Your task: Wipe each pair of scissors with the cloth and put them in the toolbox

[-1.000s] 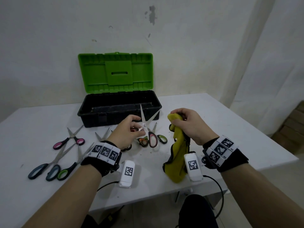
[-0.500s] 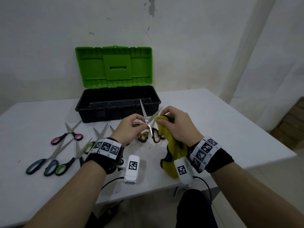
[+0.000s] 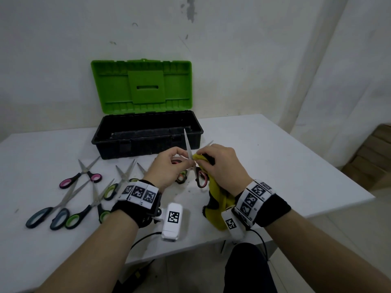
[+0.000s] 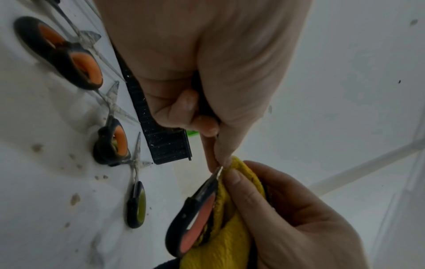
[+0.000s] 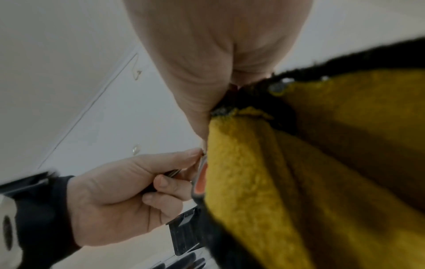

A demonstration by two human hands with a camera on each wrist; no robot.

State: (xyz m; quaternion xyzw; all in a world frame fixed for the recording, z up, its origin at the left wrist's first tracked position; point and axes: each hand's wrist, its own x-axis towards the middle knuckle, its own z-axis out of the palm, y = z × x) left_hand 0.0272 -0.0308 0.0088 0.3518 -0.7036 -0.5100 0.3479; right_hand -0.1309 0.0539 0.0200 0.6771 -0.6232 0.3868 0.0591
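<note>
My left hand (image 3: 169, 168) grips a pair of red-handled scissors (image 3: 200, 179) above the table, blades spread and pointing up. One handle (image 4: 195, 223) hangs free and the other is inside my fist. My right hand (image 3: 222, 166) holds a yellow cloth (image 3: 220, 204) with a black edge and presses its bunched top against the scissors near the pivot. The cloth (image 5: 287, 172) hangs down toward the table's front edge. The black toolbox (image 3: 148, 142) stands open behind my hands, its green lid (image 3: 141, 85) upright against the wall.
Several scissors lie on the white table (image 3: 285, 166) left of my hands: a pink-handled pair (image 3: 81, 176), a grey-blue pair (image 3: 48, 214), green-handled pairs (image 3: 88, 210). Orange-handled scissors (image 4: 69, 56) lie under my left hand. The table's right edge drops to the floor.
My right hand has brought the cloth left and up against the scissors. My left hand has held the scissors almost still. The head view has tilted slightly.
</note>
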